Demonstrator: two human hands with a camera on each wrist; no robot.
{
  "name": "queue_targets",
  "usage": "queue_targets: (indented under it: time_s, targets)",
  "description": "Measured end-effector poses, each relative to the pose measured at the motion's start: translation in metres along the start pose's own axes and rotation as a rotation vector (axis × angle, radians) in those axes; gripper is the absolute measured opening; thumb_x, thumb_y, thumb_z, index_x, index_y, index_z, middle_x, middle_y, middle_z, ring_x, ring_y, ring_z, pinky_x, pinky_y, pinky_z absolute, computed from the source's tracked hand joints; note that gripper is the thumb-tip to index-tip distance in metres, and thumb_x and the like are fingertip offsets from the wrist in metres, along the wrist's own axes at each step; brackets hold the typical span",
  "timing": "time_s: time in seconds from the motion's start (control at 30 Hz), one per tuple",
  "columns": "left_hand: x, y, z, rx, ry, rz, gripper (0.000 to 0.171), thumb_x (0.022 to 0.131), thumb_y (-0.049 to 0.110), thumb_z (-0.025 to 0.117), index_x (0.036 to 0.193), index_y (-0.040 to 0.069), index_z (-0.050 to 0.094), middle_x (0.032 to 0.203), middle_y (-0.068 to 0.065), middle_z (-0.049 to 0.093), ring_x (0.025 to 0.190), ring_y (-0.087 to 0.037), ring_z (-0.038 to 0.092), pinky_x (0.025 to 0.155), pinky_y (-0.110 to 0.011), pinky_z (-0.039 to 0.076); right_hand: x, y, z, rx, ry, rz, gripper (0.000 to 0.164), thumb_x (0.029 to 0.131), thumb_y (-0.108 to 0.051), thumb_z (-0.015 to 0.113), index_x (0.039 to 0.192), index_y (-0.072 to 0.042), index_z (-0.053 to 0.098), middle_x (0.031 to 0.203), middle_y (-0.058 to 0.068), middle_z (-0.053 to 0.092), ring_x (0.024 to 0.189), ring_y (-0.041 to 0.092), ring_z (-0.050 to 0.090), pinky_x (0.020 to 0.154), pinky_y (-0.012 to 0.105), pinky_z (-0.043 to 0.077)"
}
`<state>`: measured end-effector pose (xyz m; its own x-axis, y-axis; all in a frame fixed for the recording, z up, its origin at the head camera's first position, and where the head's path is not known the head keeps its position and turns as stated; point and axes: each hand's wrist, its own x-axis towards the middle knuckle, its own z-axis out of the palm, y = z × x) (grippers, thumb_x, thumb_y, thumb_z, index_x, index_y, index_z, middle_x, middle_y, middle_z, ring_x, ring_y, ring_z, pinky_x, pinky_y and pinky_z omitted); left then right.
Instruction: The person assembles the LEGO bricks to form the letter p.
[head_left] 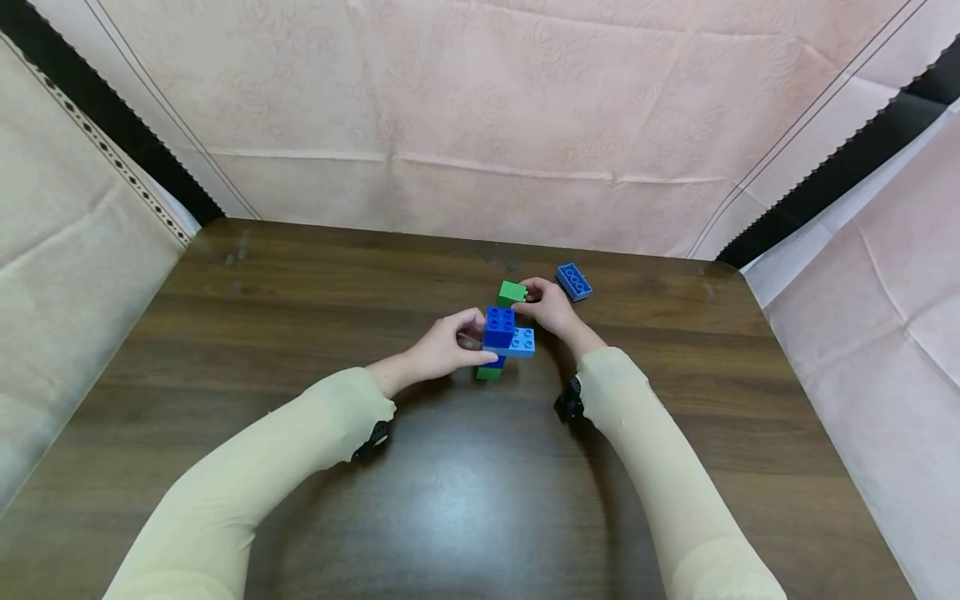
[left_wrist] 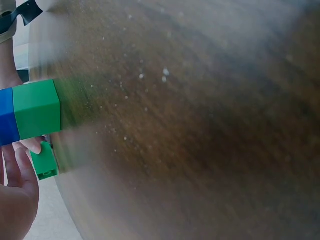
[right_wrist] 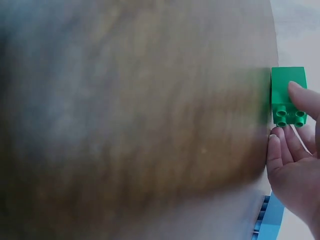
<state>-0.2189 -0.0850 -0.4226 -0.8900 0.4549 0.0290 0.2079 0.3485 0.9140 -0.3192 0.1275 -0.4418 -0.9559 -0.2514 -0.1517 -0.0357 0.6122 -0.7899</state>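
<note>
My left hand [head_left: 450,343] grips a small stack of toy building bricks from its left side, thumb at the front, fingers behind. The stack has a dark blue brick [head_left: 498,325] on top, a lighter blue brick [head_left: 522,342] jutting out to the right, more dark blue beneath and a green brick [head_left: 489,373] at the bottom. Just behind it, my right hand [head_left: 553,310] pinches a separate green brick [head_left: 512,293]. In the right wrist view the thumb lies on this brick's side and its studs face sideways. The left wrist view shows the stack's green base [left_wrist: 37,107] close up.
Another blue brick [head_left: 573,282] lies beyond my right hand, near the table's far edge. The brown wooden table [head_left: 450,500] extends around both arms. Pale cloth [head_left: 480,108] hangs behind its far edge and along the sides.
</note>
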Motion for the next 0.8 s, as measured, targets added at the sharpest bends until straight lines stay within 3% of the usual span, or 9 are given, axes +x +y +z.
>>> queue_targets:
  time_s: [0.33, 0.5, 0.8]
  targets:
    - [0.0, 0.0, 0.0, 0.004, -0.001, 0.004, 0.029, 0.083, 0.015, 0.071, 0.1, 0.008, 0.049, 0.106, -0.012, 0.06, 0.095, -0.022, 0.058, 0.088, -0.036, 0.052, -0.006, 0.0, -0.009, 0.09, 0.015, 0.015, 0.042, 0.088, -0.016, 0.063, 0.125, -0.004, 0.047, 0.123, 0.017, 0.052, 0.111, 0.029, 0.047, 0.101, 0.044, 0.041]
    - [0.0, 0.0, 0.0, 0.005, -0.003, -0.003, 0.03, 0.083, 0.016, 0.071, 0.101, 0.008, 0.049, 0.107, -0.012, 0.059, 0.096, -0.023, 0.059, 0.088, -0.036, 0.052, -0.011, -0.001, -0.011, 0.135, 0.021, -0.017, 0.041, 0.088, -0.017, 0.062, 0.124, -0.005, 0.047, 0.122, 0.017, 0.051, 0.11, 0.028, 0.047, 0.098, 0.043, 0.043]
    - [0.001, -0.002, 0.001, 0.012, -0.001, 0.013, 0.029, 0.083, 0.015, 0.071, 0.101, 0.008, 0.049, 0.106, -0.012, 0.058, 0.096, -0.022, 0.059, 0.088, -0.036, 0.052, -0.019, -0.005, -0.012, 0.246, 0.052, -0.102, 0.036, 0.088, -0.016, 0.062, 0.12, -0.005, 0.05, 0.114, 0.013, 0.052, 0.097, 0.022, 0.049, 0.085, 0.028, 0.046]
